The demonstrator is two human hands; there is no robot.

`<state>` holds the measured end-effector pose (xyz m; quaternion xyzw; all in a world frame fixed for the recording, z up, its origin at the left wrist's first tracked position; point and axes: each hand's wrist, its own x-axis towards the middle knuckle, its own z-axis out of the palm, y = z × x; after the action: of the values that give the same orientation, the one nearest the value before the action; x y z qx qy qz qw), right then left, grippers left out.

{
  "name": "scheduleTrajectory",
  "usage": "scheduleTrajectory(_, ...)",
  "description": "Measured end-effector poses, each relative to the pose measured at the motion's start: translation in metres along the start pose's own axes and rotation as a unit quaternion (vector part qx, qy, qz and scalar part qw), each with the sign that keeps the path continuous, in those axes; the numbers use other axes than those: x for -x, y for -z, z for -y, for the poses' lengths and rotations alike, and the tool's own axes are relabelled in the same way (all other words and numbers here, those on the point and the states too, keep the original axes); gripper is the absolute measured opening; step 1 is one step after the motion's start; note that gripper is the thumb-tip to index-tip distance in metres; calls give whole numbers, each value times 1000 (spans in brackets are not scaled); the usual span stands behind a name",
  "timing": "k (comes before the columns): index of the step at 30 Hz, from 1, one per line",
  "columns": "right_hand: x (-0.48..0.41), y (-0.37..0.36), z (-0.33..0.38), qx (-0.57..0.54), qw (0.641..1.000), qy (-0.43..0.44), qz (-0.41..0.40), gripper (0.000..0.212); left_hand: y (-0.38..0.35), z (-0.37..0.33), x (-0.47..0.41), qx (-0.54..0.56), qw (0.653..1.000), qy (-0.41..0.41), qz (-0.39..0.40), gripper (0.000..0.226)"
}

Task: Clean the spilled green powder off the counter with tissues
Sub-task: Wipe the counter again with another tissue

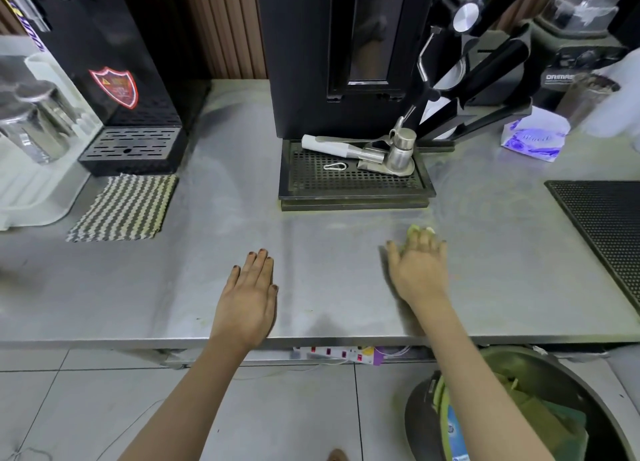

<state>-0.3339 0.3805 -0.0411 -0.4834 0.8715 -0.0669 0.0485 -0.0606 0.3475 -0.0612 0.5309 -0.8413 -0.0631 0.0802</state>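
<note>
The left hand (247,294) lies flat on the steel counter (329,287) near its front edge, fingers straight, released and together, holding nothing. The right hand (417,270) sits further right and further back, palm down, its extended fingers pressing a green-stained tissue (420,231) against the counter; the fingers are not clenched around it (slight blur limits detail). The tissue protrudes just beyond the fingertips, near the front right corner of the black drip tray (356,183). A faint film of green powder (485,207) streaks the counter right of the tissue. A tissue pack (533,136) rests at the far right.
</note>
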Motion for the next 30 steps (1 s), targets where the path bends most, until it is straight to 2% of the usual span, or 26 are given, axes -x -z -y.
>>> scheduleTrajectory(2, 11, -13, 36, -38, 997, 69, 12, 85, -1, 0, 0, 2, 1000, 1, -1, 70)
scheduleTrajectory(4, 46, -20, 62, -58, 977, 199, 46, 83, -1, 0, -1, 4, 1000, 1, 0, 69)
scheduleTrajectory(6, 71, -14, 60, -76, 960, 264, 57, 80, 0, 0, -1, 5, 1000, -1, -3, 69)
scheduleTrajectory(8, 53, -11, 35, -45, 971, 236, 11, 74, 0, 0, 0, 10, 1000, -1, -5, 69)
scheduleTrajectory(10, 13, -11, 7, 30, 991, 128, -27, 82, 0, 0, 0, 17, 1000, -1, -7, 70)
scheduleTrajectory(12, -23, -8, -1, 12, 1000, -3, -28, 88, 0, 0, 0, 16, 1000, -1, -8, 70)
scheduleTrajectory(13, -33, -9, 7, -13, 999, -37, -18, 87, -1, 0, 0, 15, 1000, 0, -8, 70)
scheduleTrajectory(15, -35, -15, 41, -52, 998, -19, 1, 87, -1, 0, 0, 14, 1000, 0, -9, 70)
scheduleTrajectory(17, -15, -20, 76, -79, 993, 83, 6, 93, -1, 1, 0, 14, 1000, 0, -10, 69)
scheduleTrajectory(19, 18, -24, 92, -60, 978, 199, 37, 91, -1, 0, 0, 17, 1000, -1, -12, 69)
scheduleTrajectory(21, 39, -20, 78, -60, 964, 254, 49, 83, 0, 0, 0, 19, 1000, -1, -10, 70)
scheduleTrajectory(23, 35, -17, 44, -56, 973, 223, -5, 70, 0, 0, 0, 18, 1000, -1, -10, 70)
scheduleTrajectory(25, 9, -13, 12, -26, 990, 130, -46, 69, 0, 0, 0, 18, 1000, 0, -11, 70)
scheduleTrajectory(28, -30, -9, 5, -17, 999, 7, -28, 76, 0, 0, 0, 21, 1000, 2, -9, 70)
scheduleTrajectory(30, -35, -13, 31, -41, 999, 11, -12, 88, 0, 0, 0, 18, 1000, 4, -9, 71)
